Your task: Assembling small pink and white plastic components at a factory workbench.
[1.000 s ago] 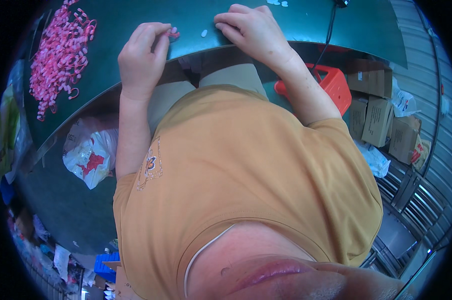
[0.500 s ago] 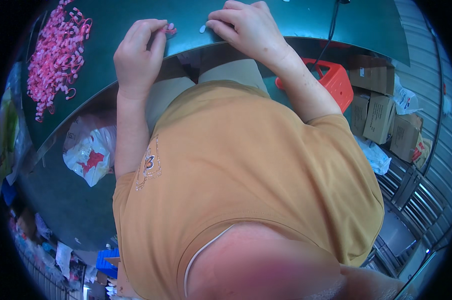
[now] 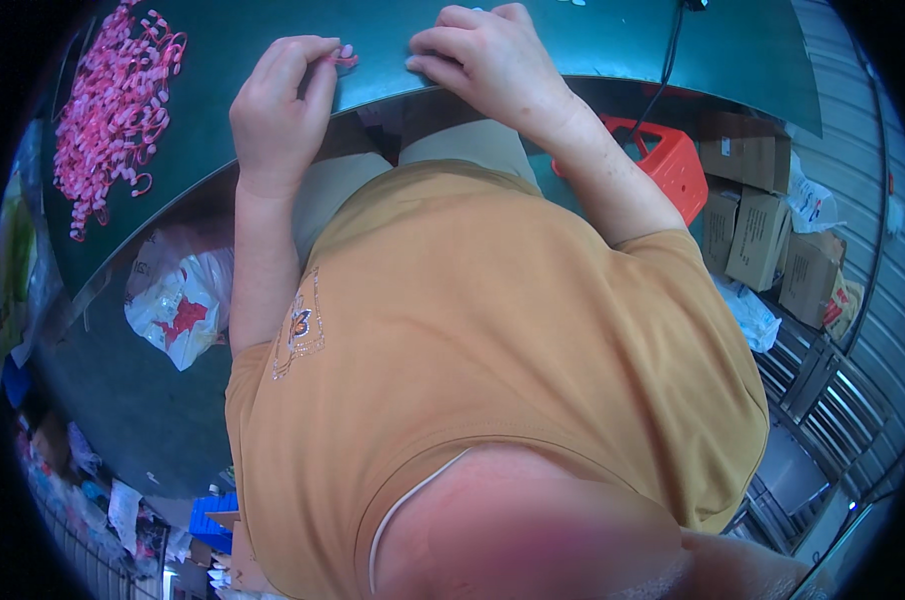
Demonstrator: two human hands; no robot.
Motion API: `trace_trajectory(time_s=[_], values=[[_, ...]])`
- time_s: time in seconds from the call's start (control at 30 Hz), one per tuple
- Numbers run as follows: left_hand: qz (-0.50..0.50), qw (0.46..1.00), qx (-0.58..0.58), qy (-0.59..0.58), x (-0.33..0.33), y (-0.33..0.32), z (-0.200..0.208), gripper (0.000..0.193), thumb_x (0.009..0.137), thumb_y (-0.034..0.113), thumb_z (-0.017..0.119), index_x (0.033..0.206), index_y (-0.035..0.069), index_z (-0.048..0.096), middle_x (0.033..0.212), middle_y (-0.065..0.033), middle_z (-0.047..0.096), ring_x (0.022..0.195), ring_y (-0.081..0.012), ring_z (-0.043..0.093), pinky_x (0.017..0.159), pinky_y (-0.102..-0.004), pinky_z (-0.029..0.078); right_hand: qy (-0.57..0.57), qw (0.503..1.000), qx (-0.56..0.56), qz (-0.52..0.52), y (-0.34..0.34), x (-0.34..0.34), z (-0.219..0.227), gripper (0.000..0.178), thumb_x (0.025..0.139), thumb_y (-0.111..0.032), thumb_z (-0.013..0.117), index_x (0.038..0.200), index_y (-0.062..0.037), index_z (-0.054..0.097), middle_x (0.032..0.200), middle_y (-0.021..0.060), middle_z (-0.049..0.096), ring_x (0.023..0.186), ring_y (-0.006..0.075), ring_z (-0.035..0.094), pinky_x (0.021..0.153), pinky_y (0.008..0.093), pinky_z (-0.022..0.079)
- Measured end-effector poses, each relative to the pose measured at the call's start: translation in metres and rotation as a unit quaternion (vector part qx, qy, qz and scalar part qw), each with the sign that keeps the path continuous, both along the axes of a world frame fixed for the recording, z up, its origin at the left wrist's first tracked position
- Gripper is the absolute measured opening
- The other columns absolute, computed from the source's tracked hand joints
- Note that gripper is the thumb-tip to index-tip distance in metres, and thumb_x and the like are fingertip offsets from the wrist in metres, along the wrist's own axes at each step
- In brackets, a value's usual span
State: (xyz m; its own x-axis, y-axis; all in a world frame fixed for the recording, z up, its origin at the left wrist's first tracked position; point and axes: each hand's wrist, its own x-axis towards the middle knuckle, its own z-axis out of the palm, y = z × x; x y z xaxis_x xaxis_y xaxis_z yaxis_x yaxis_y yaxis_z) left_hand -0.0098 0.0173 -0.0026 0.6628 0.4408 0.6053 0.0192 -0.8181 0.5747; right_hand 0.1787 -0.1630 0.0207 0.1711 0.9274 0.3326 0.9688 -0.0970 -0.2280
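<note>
At the near edge of the green table (image 3: 383,70), my left hand (image 3: 281,95) is closed in a pinch. Between its thumb and forefinger it holds a small pink loop, which looks like a hair tie (image 3: 345,57), with a pale pink piece on its end pointing right. A short gap to the right, my right hand (image 3: 493,55) has thumb and forefinger brought together low over the tabletop. A pale spot shows at those fingertips, too small to make out. Far to the left lies a heap of pink hair ties (image 3: 113,120) with pale pink pieces on them.
Small white bits (image 3: 573,2) lie at the top edge of the view. A black cable (image 3: 663,75) runs over the table's edge near a red plastic stool (image 3: 678,170). Cardboard boxes (image 3: 758,235) stand at right; a white plastic bag (image 3: 188,310) sits below the table at left.
My right hand has shifted slightly left, and its fingertips now cover the spot where a small white oval piece lay. My left hand stays nearly still with the hair tie.
</note>
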Motion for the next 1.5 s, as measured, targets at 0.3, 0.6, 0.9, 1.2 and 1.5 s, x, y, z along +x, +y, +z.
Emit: trace_trajectory(time_s=[0.3,0.6,0.9,1.2,1.5], values=[[-0.001,1.000,-0.006,0.013,-0.002,-0.002,0.002,0.012,0.096,0.002,0.077,0.107,0.007,0.076,0.104,-0.0077,0.080,0.093,-0.0251,0.078,0.082,-0.0345,0.062,-0.022,0.999,-0.013,0.022,0.004,0.002,0.002,0.020,0.103,-0.038,0.075,0.097,-0.0204,0.083,0.087,-0.0021,0.071,0.086,0.0218,0.073,0.089,0.0430,0.046],[-0.001,1.000,-0.015,0.027,-0.003,-0.003,0.004,0.012,0.097,0.000,0.078,0.108,0.004,0.076,0.106,-0.0103,0.080,0.097,-0.0248,0.078,0.087,-0.0336,0.061,-0.036,0.998,-0.049,0.034,0.001,-0.002,0.024,0.014,0.100,-0.029,0.074,0.105,-0.0172,0.079,0.094,0.0030,0.070,0.091,0.0237,0.072,0.088,0.0433,0.046],[0.000,1.000,-0.011,0.013,0.000,-0.001,0.001,0.010,0.096,0.003,0.077,0.106,0.007,0.077,0.103,-0.0073,0.080,0.093,-0.0250,0.078,0.081,-0.0347,0.062,0.006,0.989,0.001,0.149,-0.003,0.017,0.036,0.022,0.092,-0.014,0.074,0.113,-0.0186,0.079,0.113,0.0046,0.070,0.109,0.0262,0.068,0.097,0.0438,0.046],[0.002,1.000,-0.002,0.004,0.000,-0.001,0.001,0.010,0.095,0.005,0.076,0.105,0.010,0.077,0.102,-0.0045,0.080,0.090,-0.0256,0.078,0.077,-0.0361,0.062,-0.014,0.987,-0.024,0.161,0.004,0.025,0.031,0.026,0.092,-0.016,0.075,0.118,-0.0166,0.079,0.131,0.0088,0.070,0.129,0.0303,0.063,0.109,0.0470,0.046],[0.003,1.000,-0.012,0.018,-0.002,-0.002,0.003,0.011,0.096,0.003,0.076,0.107,0.007,0.077,0.104,-0.0071,0.080,0.093,-0.0247,0.078,0.082,-0.0342,0.062,0.015,0.982,-0.009,0.187,0.015,0.029,0.026,0.018,0.095,-0.019,0.077,0.112,-0.0139,0.079,0.125,0.0070,0.072,0.127,0.0287,0.063,0.107,0.0458,0.047]])
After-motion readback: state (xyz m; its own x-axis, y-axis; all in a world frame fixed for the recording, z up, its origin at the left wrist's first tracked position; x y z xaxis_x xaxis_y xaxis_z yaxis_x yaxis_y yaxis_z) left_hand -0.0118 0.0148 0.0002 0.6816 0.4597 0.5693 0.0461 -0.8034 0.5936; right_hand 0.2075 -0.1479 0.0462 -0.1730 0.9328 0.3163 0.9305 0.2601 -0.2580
